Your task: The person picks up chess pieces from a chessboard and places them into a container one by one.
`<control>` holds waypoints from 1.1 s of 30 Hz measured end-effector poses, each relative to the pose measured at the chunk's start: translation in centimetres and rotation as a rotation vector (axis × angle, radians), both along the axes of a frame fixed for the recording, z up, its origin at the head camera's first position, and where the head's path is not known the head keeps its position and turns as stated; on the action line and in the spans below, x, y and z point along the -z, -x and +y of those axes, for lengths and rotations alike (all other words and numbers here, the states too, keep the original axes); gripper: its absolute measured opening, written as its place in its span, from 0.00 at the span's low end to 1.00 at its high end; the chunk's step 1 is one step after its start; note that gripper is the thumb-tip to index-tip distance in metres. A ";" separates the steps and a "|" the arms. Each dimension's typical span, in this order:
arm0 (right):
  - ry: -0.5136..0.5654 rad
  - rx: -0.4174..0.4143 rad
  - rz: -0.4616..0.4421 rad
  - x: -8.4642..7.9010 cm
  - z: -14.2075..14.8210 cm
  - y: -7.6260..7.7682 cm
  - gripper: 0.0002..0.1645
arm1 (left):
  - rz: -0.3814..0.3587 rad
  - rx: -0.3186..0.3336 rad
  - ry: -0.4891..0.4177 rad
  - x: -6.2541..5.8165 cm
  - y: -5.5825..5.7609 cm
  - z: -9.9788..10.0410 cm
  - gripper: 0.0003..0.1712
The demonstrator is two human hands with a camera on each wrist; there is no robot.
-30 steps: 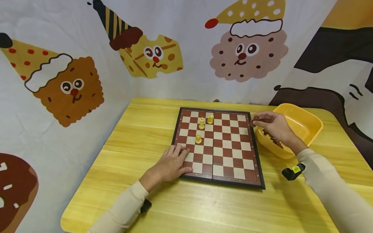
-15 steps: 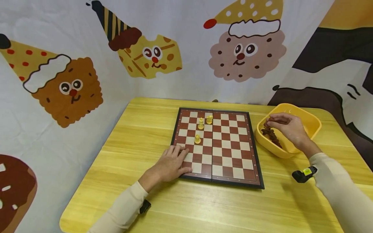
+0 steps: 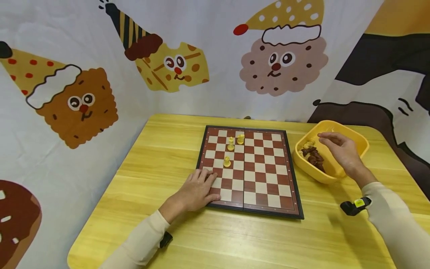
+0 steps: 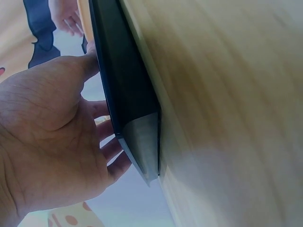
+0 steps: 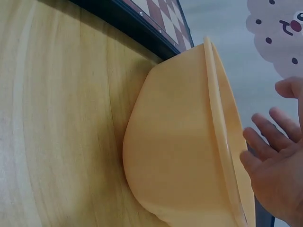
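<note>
My left hand (image 3: 196, 189) rests on the near left corner of the chessboard (image 3: 267, 175), fingers spread over its surface; the left wrist view has the palm beside the dark board edge (image 4: 125, 71). On the board's far left part stand a pale yellow king-like piece (image 3: 230, 144), a knight-like piece (image 3: 240, 139) and another pale piece (image 3: 227, 161). Above the yellow bin (image 3: 330, 178) hovers my right hand (image 3: 343, 152), fingers loosely bent and holding nothing. Dark brown chess pieces (image 3: 314, 157) lie in the bin's left side, with pale ones (image 3: 308, 144) next to them.
The wooden table (image 3: 131, 179) carries the board and, close to its right edge, the bin. Behind the table hangs a white cloth (image 3: 221, 101) with cartoon food prints.
My right hand has moved from the board's right edge to over the bin. The dark piece it held is gone from its fingers. My left hand stays in place.
</note>
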State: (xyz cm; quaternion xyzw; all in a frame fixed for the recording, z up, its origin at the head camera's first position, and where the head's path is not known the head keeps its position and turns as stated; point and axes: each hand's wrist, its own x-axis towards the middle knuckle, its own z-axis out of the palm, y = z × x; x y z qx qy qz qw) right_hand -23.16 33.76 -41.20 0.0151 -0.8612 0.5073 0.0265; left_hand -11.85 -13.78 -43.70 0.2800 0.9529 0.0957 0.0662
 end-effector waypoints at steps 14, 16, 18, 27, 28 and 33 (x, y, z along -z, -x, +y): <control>-0.024 -0.087 -0.026 -0.1 -1.7 0.2 0.35 | 0.028 0.000 -0.012 0.2 0.1 -0.3 0.41; -0.033 -0.096 -0.026 -0.2 -2.4 0.2 0.35 | 0.025 -0.004 -0.003 0.1 0.0 -0.3 0.41; -0.044 -0.107 -0.022 -0.4 -3.3 0.2 0.35 | 0.018 -0.009 0.001 0.0 0.0 -0.3 0.42; 0.057 -0.218 -0.004 -0.6 -7.6 0.1 0.32 | 0.003 -0.022 -0.022 0.5 0.1 -0.5 0.43; 0.108 -0.239 -0.013 -0.5 -8.0 0.0 0.32 | 0.002 -0.018 -0.025 0.5 0.1 -0.4 0.43; 0.273 -0.328 -0.031 -0.7 -10.1 -0.1 0.30 | -0.008 -0.008 -0.012 0.4 0.3 -0.3 0.44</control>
